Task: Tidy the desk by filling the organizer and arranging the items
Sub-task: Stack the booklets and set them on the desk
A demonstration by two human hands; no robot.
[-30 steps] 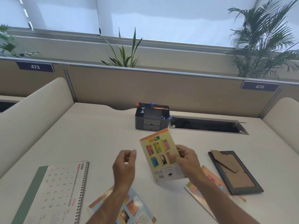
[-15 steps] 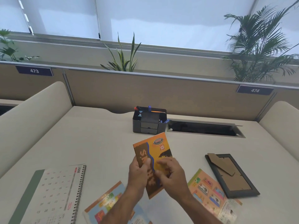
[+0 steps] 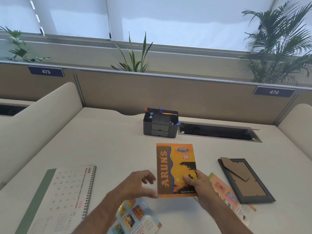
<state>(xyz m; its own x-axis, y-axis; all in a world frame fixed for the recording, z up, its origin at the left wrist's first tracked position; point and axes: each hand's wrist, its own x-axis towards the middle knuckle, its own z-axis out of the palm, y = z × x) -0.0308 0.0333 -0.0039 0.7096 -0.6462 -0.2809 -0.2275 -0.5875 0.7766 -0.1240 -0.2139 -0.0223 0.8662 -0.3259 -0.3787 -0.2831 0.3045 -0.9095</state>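
Right hand pinches the orange booklet at its lower right edge, cover up.

The cover reads "ARUN'S" down its brown strip, with a small "Jolly Time" badge near the top. The left hand hovers just beside the booklet's left edge, fingers loosely curled, holding nothing. Beyond lies the dark organizer with pens. A calendar headed "JUNE" lies left; divider plates read 473 and 474.

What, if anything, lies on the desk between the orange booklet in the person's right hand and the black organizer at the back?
Nothing visible does. The right hand grips the orange booklet by its lower right edge, and the strip of desk between its top edge and the organizer is bare. The picture frame and calendar lie off to the sides.
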